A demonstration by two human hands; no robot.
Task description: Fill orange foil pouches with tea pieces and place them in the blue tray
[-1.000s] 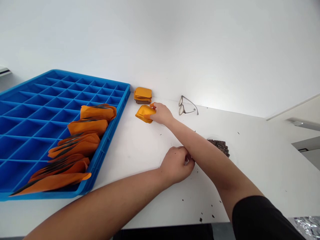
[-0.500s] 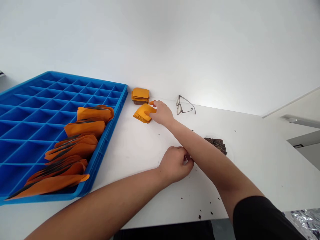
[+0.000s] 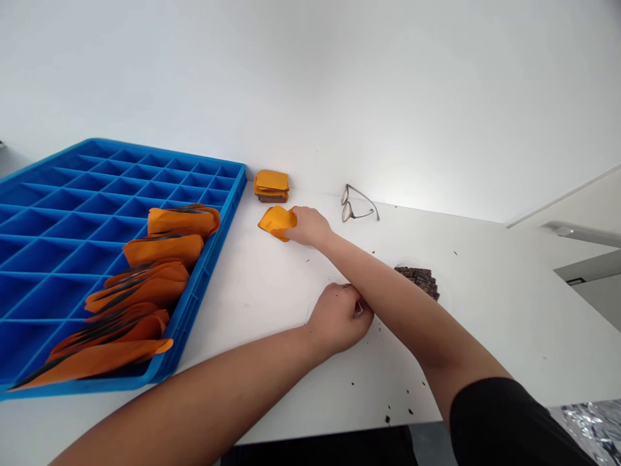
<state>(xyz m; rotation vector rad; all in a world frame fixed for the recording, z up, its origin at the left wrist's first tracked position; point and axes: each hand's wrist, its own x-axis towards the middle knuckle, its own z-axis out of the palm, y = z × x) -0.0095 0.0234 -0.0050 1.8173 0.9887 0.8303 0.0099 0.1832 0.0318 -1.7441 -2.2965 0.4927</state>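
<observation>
My right hand [image 3: 310, 226] reaches across over my left forearm's far side and has its thumb and fingers closed on the right edge of a small stack of orange pouches [image 3: 276, 219], flat on the white table. My left hand [image 3: 342, 318] rests on the table below my right forearm, its fingers curled together; whatever they hold, if anything, is hidden. A second stack of orange pouches [image 3: 272, 181], with brown edges showing, sits against the wall. Beside my right forearm lies a pile of dark brown strips [image 3: 421, 281], on what looks like a clear dish, partly covered by the arm.
At left, a blue compartment tray [image 3: 191, 317] holds several orange-and-black pouches [image 3: 162, 249] along its right side. Eyeglasses [image 3: 350, 206] lie near the wall. Dark crumbs [image 3: 387, 419] are scattered by the front edge. Crinkled silver foil [image 3: 594, 427] shows at lower right.
My right hand has lowered slightly, and its raised index finger has come down onto the pouch stack. My left hand stays almost where it was.
</observation>
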